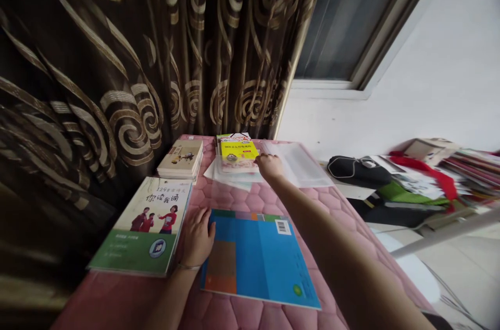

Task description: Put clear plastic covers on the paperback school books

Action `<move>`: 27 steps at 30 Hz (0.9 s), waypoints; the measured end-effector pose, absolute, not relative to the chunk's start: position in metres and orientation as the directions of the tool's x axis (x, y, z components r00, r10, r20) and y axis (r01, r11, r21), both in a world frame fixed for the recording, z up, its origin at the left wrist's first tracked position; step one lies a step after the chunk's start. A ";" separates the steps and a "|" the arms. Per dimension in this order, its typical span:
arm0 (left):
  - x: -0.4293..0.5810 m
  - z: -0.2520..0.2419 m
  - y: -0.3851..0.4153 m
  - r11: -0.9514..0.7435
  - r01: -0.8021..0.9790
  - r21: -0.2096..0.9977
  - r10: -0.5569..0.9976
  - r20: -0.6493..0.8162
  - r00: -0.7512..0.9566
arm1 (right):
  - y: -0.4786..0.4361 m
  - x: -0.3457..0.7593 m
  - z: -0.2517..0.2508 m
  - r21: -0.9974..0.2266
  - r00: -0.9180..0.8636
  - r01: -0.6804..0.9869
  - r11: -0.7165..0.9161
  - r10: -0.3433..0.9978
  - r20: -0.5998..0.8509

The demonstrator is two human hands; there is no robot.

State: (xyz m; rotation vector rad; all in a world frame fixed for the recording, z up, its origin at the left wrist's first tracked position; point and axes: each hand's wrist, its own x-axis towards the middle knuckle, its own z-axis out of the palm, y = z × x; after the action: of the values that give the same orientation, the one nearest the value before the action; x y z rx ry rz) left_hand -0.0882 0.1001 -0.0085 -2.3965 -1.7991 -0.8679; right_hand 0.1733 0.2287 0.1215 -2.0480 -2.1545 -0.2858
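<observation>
A blue book (261, 257) with a barcode lies back cover up on the pink quilted tabletop. Along its left edge rests my left hand (199, 236), fingers loosely bent and thumb apart, gripping nothing. My right hand (270, 166) reaches to the far side with its fingers pinched together. It is at the right edge of a yellow booklet (240, 152), beside clear plastic sheets (302, 164). What the fingertips hold is hidden. More translucent sheets (230, 180) lie around the booklet's near edge.
A green-and-cream book (144, 226) lies at the left, with a stack of tan books (182, 158) behind it. A patterned curtain (187, 49) hangs along the far side. On the right stand a black case (355, 171), red cloth (429, 174) and piled papers (476, 168).
</observation>
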 end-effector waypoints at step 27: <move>-0.083 0.000 0.097 -0.321 0.906 0.277 0.891 0.411 0.191 | -0.033 0.219 0.051 -0.456 -0.503 0.768 0.450 0.864 0.005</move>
State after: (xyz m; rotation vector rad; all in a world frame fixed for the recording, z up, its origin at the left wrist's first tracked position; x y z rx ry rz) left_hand -0.0827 0.0971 -0.0004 -2.4026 -1.8135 -0.7973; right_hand 0.2191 -0.0332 0.0511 -1.4154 -2.4645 0.5905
